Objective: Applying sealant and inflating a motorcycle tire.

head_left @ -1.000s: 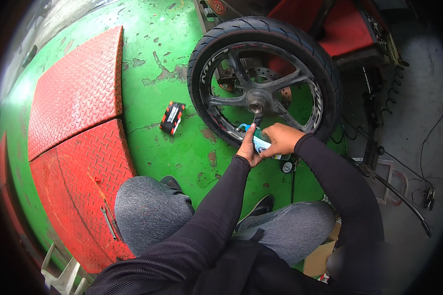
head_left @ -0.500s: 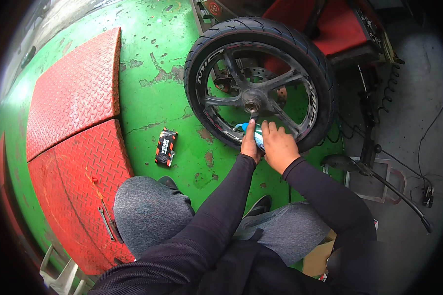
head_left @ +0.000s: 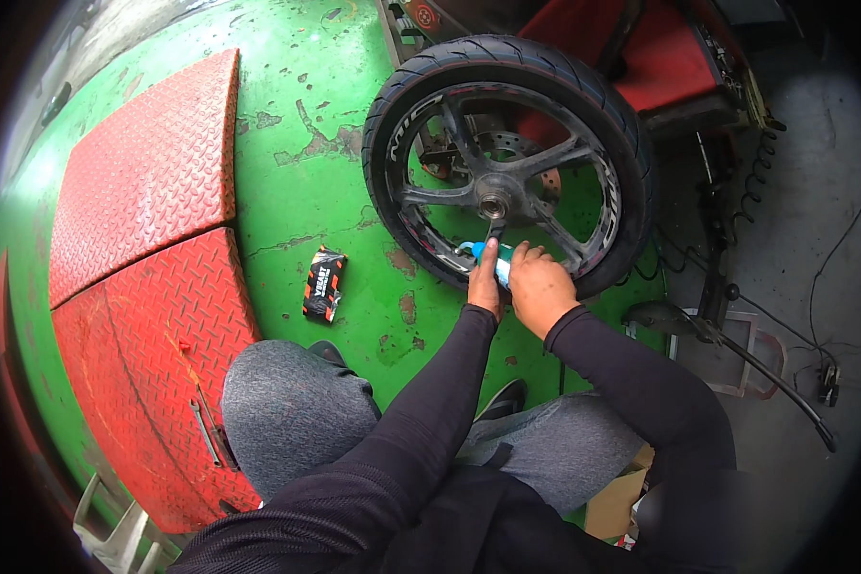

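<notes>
A small squeeze bottle (head_left: 504,256) with a blue cap and a teal and white body lies across the front of my hands, its pale spout pointing left. My left hand (head_left: 486,287) is closed, its thumb stretched up across the bottle near the cap. Fingers curled, my right hand (head_left: 542,295) grips the body from the right. Just beyond them stands a black motorcycle wheel (head_left: 430,196) with its tyre fitted, and its hub (head_left: 494,205) is open toward me. The spoke below the hub runs down behind my left thumb. My fingers hide much of the bottle.
A black and orange package (head_left: 325,284) lies on the green floor (head_left: 287,206), left of my hands. Red tread-plate ramps (head_left: 153,344) fill the left side, with wrenches (head_left: 209,435) on top. A red machine (head_left: 660,67) stands behind the wheel. Hoses and a metal frame are at right.
The bottle has shifted slightly to the right between my hands, and my right hand has lowered a little. Everything else moves only slightly with the view.
</notes>
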The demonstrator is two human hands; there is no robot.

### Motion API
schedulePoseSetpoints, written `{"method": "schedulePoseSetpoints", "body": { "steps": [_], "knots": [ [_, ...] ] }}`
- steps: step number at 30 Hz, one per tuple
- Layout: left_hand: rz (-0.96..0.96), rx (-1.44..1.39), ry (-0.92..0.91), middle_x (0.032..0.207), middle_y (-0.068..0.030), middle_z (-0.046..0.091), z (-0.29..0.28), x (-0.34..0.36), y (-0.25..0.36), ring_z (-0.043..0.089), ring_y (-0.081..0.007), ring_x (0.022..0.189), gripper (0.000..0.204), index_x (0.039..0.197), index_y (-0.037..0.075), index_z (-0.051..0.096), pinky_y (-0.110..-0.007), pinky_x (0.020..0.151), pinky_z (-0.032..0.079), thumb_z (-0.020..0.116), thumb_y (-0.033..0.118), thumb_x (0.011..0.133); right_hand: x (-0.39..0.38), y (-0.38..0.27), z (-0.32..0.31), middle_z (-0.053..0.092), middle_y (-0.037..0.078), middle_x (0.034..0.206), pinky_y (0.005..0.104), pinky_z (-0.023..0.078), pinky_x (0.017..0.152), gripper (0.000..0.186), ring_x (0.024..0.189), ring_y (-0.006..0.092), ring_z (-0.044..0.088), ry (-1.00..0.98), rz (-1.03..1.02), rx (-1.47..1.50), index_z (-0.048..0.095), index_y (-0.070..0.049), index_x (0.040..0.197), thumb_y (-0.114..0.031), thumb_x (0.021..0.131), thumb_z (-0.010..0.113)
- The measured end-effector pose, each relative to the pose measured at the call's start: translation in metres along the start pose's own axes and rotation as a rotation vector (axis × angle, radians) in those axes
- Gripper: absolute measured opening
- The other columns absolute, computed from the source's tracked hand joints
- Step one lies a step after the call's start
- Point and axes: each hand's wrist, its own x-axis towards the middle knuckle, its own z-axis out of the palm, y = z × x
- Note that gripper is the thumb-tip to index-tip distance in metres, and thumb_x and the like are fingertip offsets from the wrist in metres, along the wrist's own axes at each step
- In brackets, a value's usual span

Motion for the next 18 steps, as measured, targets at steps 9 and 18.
{"method": "schedulePoseSetpoints", "body": {
  "steps": [9, 18],
  "knots": [
    [-0.038, 0.054, -0.003, 0.115, -0.0122, 0.067, -0.008, 0.003, 0.002, 0.065, -0.0246, 0.106, 0.056, 0.117, 0.004, 0.06, -0.043, 0.098, 0.051, 0.065, 0.055, 0.095, 0.009, -0.004, 0.003, 0.07, 0.021, 0.102, 0.0331, 0.06, 0.077, 0.058, 0.09, 0.0285, 0.073, -0.072, -0.013, -0.005, 0.057, 0.01, 0.117, -0.02, 0.073, 0.081],
    [-0.048, -0.104, 0.0, 0.093, -0.0027, 0.065, -0.004, 0.006, -0.001, 0.065, -0.0173, 0.085, 0.039, 0.107, 0.009, 0.063, -0.036, 0.077, 0.052, 0.067, 0.047, 0.096, 0.018, 0.033, -0.055, 0.073, 0.021, 0.095, 0.0426, 0.058, 0.083, 0.066, 0.091, 0.0348, 0.073, -0.359, 0.051, 0.419, 0.069, 0.006, 0.105, -0.048, 0.07, 0.083]
  ]
}}
